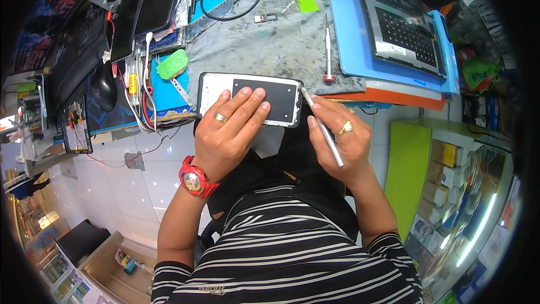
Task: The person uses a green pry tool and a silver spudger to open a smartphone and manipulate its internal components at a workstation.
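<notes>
A phone frame with a black rim, pale inner face and dark rectangular panel lies at the near edge of the grey work mat, partly overhanging it. My left hand rests on it, fingers stretched flat over the panel; its thumb is hidden. In my right hand is a slim silver pen-shaped tool, pinched between thumb and fingers. The tool's tip meets the frame's right upper corner; the kind of tip is too small to make out.
A screwdriver and a small phone part lie on the mat. Right of them, an opened laptop part rests on a blue folder. Cables, a mouse and dark phones crowd the left. A glass cabinet stands at right.
</notes>
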